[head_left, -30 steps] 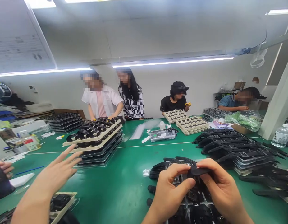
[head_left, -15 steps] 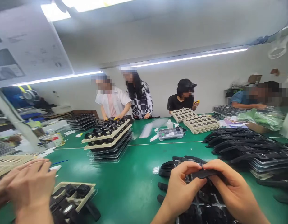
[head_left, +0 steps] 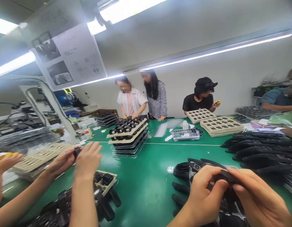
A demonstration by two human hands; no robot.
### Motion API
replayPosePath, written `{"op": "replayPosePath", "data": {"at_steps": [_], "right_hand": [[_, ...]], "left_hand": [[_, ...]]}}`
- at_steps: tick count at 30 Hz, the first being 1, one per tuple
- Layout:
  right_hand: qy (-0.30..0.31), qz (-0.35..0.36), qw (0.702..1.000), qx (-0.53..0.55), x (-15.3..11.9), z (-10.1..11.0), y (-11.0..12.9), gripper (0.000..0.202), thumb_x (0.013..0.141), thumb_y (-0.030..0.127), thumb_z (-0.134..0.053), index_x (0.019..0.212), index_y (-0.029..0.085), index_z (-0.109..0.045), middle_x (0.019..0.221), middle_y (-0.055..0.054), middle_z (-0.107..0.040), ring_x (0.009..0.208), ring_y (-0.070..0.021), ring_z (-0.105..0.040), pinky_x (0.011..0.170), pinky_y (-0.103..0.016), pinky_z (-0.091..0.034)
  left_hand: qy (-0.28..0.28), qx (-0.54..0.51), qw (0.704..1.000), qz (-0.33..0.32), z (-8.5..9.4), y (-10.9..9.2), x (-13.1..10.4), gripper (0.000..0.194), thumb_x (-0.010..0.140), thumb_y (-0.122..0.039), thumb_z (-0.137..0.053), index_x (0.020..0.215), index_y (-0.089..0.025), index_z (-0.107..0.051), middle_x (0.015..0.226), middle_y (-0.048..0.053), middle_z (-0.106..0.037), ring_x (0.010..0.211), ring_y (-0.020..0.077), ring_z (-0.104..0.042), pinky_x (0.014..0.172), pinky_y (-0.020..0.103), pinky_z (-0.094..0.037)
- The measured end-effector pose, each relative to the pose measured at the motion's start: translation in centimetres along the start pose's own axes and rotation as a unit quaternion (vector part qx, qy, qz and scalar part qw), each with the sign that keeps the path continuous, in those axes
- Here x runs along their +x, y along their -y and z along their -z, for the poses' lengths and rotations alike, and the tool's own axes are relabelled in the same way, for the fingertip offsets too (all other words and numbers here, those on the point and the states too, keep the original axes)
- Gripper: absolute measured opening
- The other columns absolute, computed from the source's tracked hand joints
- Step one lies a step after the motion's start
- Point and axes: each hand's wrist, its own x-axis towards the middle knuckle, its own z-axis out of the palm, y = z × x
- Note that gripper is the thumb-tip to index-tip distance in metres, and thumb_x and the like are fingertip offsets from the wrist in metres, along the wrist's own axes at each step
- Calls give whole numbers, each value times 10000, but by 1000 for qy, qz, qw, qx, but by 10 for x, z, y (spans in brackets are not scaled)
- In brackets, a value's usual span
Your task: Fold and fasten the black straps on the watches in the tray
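Observation:
In the head view, my left hand (head_left: 206, 194) and my right hand (head_left: 261, 192) are together at the lower right, both closed on a black watch strap (head_left: 231, 176). Thumbs and fingertips pinch it from either side; part of it is hidden by the fingers. Beneath my hands lies a clear plastic tray (head_left: 239, 209) of black watches, partly covered by them. Several straps (head_left: 181, 187) stick out past its left side.
A co-worker's hands (head_left: 88, 160) hold a small black item at left, above a beige tray (head_left: 105, 189) of watches. Stacked watch trays (head_left: 128, 142) stand mid-table, and more black-strapped watches (head_left: 261, 151) are piled right. Beige trays (head_left: 221, 126) lie near a person in black (head_left: 199, 105).
The view has swung left, so things appear further right. My hands still grip the strap, at a slightly different angle. The co-worker's hands at left have come apart somewhat, showing a black item.

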Motion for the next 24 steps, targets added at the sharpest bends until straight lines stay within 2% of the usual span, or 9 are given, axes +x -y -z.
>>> {"op": "replayPosePath", "data": {"at_steps": [2, 4, 7, 11, 15, 18, 21, 24], "right_hand": [[19, 39, 999, 3, 5, 2, 7, 324, 1018, 253, -641, 1292, 382, -757, 1052, -44, -762, 870, -224, -746, 733, -294, -640], [13, 60, 998, 8, 8, 2, 10, 409, 1040, 202, -584, 1391, 383, -694, 1005, -51, -732, 799, -202, -716, 665, -287, -615], [18, 77, 997, 6, 9, 0, 10, 412, 1049, 199, -561, 1421, 338, -671, 948, -62, -697, 778, -208, -701, 614, -293, -600], [5, 55, 998, 13, 13, -1, 17, 281, 1065, 234, -559, 1286, 294, -722, 916, -54, -682, 778, -199, -686, 602, -274, -575], [-21, 29, 999, 21, 16, -2, 28, 220, 1093, 243, -490, 1116, 256, -708, 939, -47, -671, 825, -186, -655, 691, -270, -565], [-70, 29, 997, 15, 17, -5, 30, 208, 1102, 310, -502, 1017, 241, -679, 903, -31, -635, 802, -173, -613, 693, -251, -542], [-102, 25, 994, 19, 14, -9, 28, 195, 1093, 349, -540, 984, 239, -658, 887, -20, -620, 795, -166, -599, 687, -240, -528], [-95, 23, 994, 40, 12, -9, 25, 169, 1089, 294, -529, 991, 237, -654, 886, -29, -621, 810, -176, -605, 684, -254, -520]], "left_hand": [[6, -9, 1000, 14, 2, -2, -1, 464, 989, -563, -609, 1157, -163, -774, 1044, 135, -729, 929, 235, -653, 857, 339, -528], [21, -49, 998, 44, 2, -1, -1, 428, 988, -541, -626, 1167, -173, -755, 1041, 115, -707, 843, 195, -645, 796, 311, -531], [40, -103, 992, 56, 0, 0, 0, 410, 973, -531, -656, 1169, -181, -747, 1072, 115, -705, 837, 190, -656, 761, 290, -541], [42, -106, 993, 23, -1, -1, 2, 369, 964, -492, -690, 1173, -198, -764, 1097, 121, -738, 1013, 250, -678, 897, 323, -549], [40, -114, 992, 42, -1, -2, 2, 354, 945, -486, -717, 1132, -191, -771, 1071, 115, -722, 927, 218, -673, 767, 270, -564], [25, -117, 992, 40, -2, 0, 0, 350, 927, -494, -737, 1108, -197, -767, 1011, 94, -715, 848, 186, -663, 734, 251, -560], [10, -122, 992, 43, -4, 2, -2, 331, 910, -480, -762, 1085, -200, -766, 948, 73, -711, 789, 165, -652, 728, 245, -560], [-8, -143, 989, 43, -7, 2, -4, 329, 897, -484, -773, 1067, -203, -771, 946, 72, -720, 779, 168, -663, 700, 238, -564]]}}
